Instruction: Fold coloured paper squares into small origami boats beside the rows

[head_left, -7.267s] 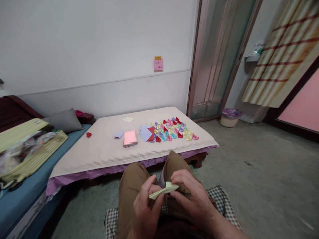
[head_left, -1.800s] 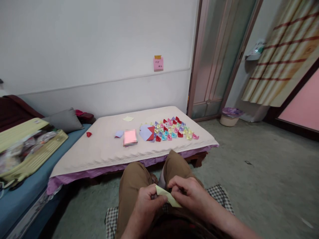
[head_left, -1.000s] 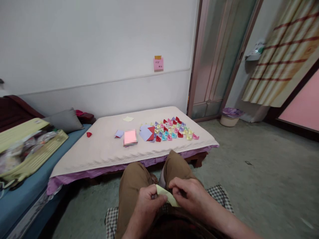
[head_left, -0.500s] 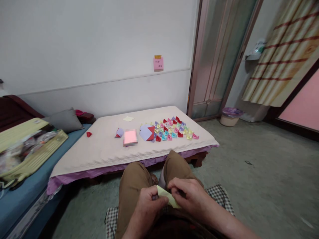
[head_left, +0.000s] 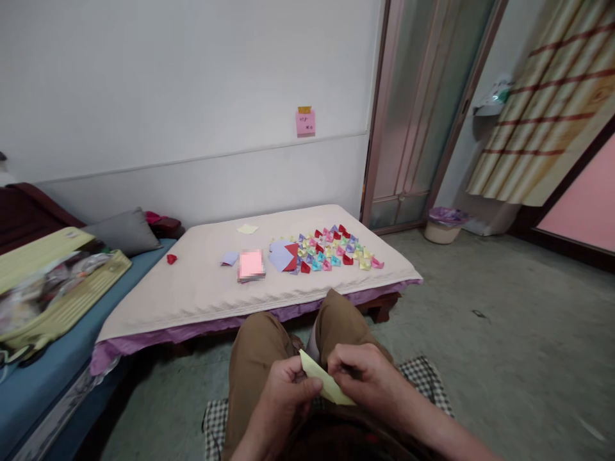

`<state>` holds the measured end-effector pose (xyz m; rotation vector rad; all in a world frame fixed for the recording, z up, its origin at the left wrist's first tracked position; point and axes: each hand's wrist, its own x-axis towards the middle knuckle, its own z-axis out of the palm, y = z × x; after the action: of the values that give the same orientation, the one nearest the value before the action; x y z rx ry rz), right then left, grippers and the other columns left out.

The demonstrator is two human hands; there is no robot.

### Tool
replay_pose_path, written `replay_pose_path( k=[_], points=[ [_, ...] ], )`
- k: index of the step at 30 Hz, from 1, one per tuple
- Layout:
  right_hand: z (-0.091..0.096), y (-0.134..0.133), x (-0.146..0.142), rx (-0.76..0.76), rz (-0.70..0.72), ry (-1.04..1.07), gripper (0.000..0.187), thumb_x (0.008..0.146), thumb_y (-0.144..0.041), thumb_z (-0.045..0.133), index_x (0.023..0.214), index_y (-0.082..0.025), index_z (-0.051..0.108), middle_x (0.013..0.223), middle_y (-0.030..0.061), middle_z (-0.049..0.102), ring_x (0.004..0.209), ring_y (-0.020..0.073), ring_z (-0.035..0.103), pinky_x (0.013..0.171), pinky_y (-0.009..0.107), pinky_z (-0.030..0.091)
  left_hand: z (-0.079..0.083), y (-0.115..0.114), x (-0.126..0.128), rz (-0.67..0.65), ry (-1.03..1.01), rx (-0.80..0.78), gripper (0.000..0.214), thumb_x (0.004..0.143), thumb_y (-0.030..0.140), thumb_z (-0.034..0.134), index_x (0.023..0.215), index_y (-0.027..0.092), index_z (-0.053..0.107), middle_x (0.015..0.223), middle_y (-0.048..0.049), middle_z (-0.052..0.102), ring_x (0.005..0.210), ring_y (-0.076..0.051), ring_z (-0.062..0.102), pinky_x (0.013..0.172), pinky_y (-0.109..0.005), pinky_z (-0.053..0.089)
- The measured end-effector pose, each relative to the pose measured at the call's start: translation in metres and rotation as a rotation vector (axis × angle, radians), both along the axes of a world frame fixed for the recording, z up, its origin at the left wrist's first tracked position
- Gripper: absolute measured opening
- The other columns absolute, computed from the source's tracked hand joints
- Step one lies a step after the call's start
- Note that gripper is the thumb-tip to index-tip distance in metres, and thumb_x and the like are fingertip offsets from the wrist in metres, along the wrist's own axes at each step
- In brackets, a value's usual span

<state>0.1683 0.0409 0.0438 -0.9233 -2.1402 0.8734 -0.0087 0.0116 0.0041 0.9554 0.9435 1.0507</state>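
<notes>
Landmark = the low table with the cream cloth. Both hands sit off its near edge, above the person's lap.

Left hand: grasping, thumb on top of the left part of the folded pale-yellow paper, fingers curled behind. Right hand: fingers curled in, thumb side pinching the paper's right part; exact fingertip contact is hidden. Paper is slanted, upper-left corner pointing at the table, lower edge toward the person. It's clear of the table, between the two hands.

On the table:
- right half: dense spread of small folded paper boats, in red, pink, yellow, blue and lavender
- middle, touching the left side of that spread: lavender-and-red paper
- left of that: pink-topped stack, top pixelated
- just left of the stack: folded lavender paper
- toward the far edge: pale-yellow sheet, lying flat
- by the left end, well apart: red folded paper

Around the table: pink note taped to the wall behind it; waste bin with purple liner past its right end; grey cushion off its left end.
</notes>
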Motion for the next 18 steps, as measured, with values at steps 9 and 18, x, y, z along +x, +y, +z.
replay_pose_path(
  k=[9,18],
  points=[
    [0.0068,-0.001,0.0004,-0.048,0.031,0.054,0.021,0.069,-0.001,0.051,0.067,-0.015,0.067,0.055,-0.004,0.056,0.051,0.0075,0.046,0.05,0.017,0.031,0.006,-0.0015,0.0042,-0.034,-0.162,-0.065,0.029,0.06,0.034,0.079,0.069,0.009,0.068,0.045,0.0041,0.047,0.036,-0.002,0.028,0.037,-0.019,0.013],
    [0.0096,0.0,0.0045,0.089,0.146,0.101,0.018,0.08,-0.006,0.053,0.077,-0.014,0.069,0.066,0.001,0.064,0.06,0.0096,0.058,0.057,0.017,0.039,-0.0009,-0.001,0.0023,-0.097,-0.247,-0.077,0.028,0.066,0.033,0.076,0.071,0.008,0.065,0.044,0.004,0.046,0.035,-0.002,0.028,0.037,-0.019,0.014]
  ],
)
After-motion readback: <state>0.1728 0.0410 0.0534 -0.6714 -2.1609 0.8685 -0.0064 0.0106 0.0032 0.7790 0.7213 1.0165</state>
